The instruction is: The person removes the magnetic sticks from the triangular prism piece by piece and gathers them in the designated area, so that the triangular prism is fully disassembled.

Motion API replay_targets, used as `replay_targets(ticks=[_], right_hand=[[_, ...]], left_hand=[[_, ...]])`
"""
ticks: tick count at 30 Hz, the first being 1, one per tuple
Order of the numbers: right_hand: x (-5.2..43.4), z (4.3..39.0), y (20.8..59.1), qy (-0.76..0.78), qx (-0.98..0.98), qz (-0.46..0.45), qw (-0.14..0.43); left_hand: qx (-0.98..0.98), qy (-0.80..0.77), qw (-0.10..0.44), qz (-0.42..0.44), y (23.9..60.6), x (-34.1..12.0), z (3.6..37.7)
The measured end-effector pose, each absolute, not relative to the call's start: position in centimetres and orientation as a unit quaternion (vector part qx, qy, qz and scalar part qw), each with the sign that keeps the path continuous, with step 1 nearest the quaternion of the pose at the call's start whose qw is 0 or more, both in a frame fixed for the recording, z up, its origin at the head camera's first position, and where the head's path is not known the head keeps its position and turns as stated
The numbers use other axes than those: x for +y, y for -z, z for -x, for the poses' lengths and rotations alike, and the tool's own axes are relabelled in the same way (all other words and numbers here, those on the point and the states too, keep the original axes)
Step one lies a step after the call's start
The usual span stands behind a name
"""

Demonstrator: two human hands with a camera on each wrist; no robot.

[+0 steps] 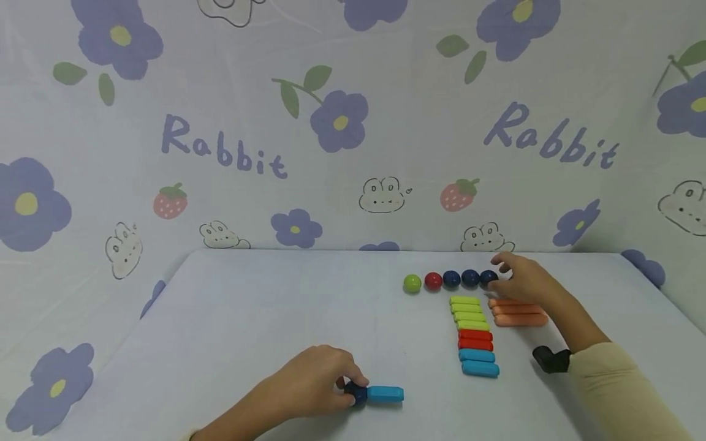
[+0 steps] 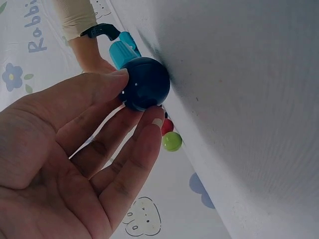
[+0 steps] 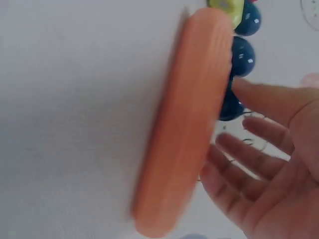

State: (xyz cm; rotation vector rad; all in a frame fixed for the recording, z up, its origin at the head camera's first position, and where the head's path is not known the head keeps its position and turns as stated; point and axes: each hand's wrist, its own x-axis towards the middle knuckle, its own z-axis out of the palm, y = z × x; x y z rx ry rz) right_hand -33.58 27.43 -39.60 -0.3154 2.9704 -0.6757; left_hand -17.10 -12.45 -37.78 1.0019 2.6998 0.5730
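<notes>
My left hand pinches a dark blue ball between thumb and fingers, low on the white table. A short light blue rod sticks out from the right side of that ball, seemingly joined to it. At the back right, my right hand is at the end of a row of balls, thumb beside the rightmost dark blue ball. Its fingers are spread apart in the right wrist view; whether the thumb touches the ball I cannot tell. Just below that hand lie several orange rods.
Further along the row are two dark blue balls, a red ball and a green ball. Under them runs a column of yellow-green rods, red rods and blue rods. A patterned cloth hangs behind the table.
</notes>
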Motion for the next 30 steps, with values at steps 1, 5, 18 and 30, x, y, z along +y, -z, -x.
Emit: replay_targets(ticks=[1, 5, 18, 30], right_hand=[[27.3, 33.2, 39.4, 0.219, 0.97, 0.105, 0.026], [25.2, 30.7, 38.0, 0.225, 0.964, 0.141, -0.021], [12.3, 19.5, 37.1, 0.232, 0.879, 0.401, 0.113], [9.5, 19.0, 38.5, 0.24, 0.885, 0.359, 0.175]], left_hand=[[0.914, -0.195, 0.103, -0.34, 37.8, -12.4, 17.1], [0.915, -0.192, 0.104, -0.34, 37.9, -12.5, 17.1], [0.912, -0.202, 0.116, -0.339, 37.9, -12.3, 17.4], [0.905, -0.21, 0.087, -0.36, 38.0, -12.5, 17.3]])
